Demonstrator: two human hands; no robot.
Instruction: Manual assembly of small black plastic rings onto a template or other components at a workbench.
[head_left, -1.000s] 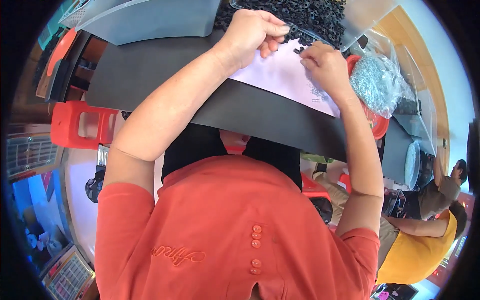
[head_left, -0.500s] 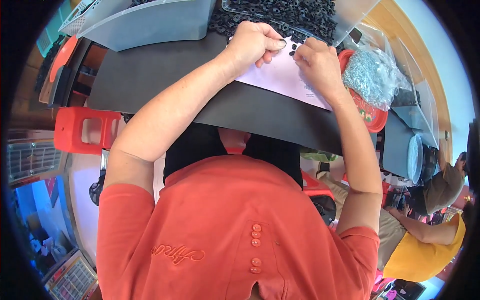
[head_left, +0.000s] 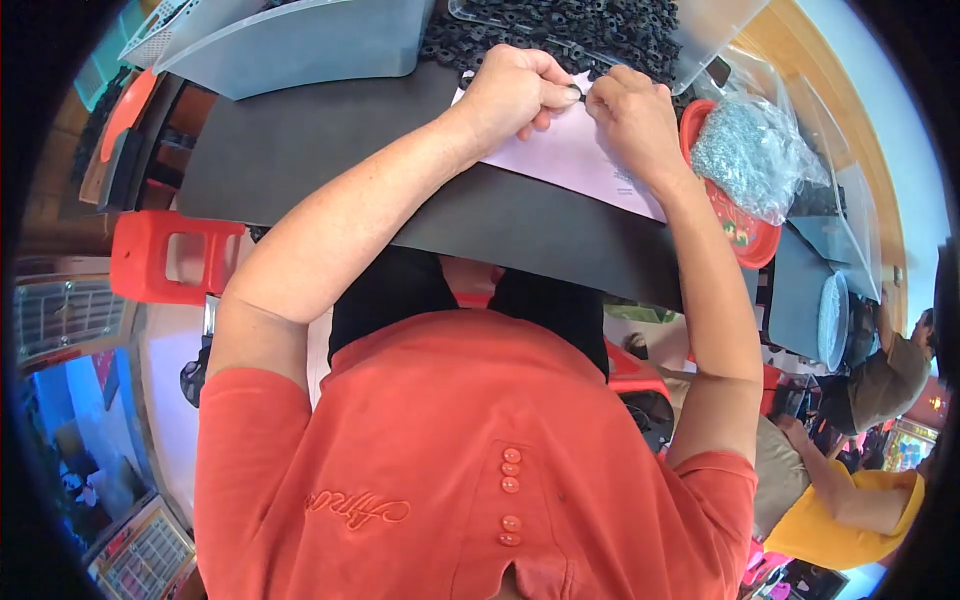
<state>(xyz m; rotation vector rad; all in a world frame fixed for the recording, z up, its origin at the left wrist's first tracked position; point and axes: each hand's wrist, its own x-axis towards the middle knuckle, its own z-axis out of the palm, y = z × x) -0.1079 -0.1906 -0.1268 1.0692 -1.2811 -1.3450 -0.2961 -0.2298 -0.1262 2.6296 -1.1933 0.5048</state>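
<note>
Over a pale pink paper sheet (head_left: 575,150), my left hand (head_left: 518,92) pinches a small black part (head_left: 577,91) between thumb and fingers. My right hand (head_left: 637,112) is closed, its fingertips right beside that part; whatever they grip is too small and covered to name. The two hands almost touch. Just beyond them lies a heap of small black parts (head_left: 610,28), some spilled onto the dark table (head_left: 330,135).
A grey plastic bin (head_left: 300,55) stands at the far left of the table. To the right, a bag of small clear pieces (head_left: 745,150) rests on a red tray (head_left: 752,245). A red stool (head_left: 170,255) is at left. People sit at the right, one in yellow (head_left: 850,525).
My hands have come together, and the right fingertips now meet the black part at my left thumb. A small black piece that showed by the right fingers is no longer separately visible.
</note>
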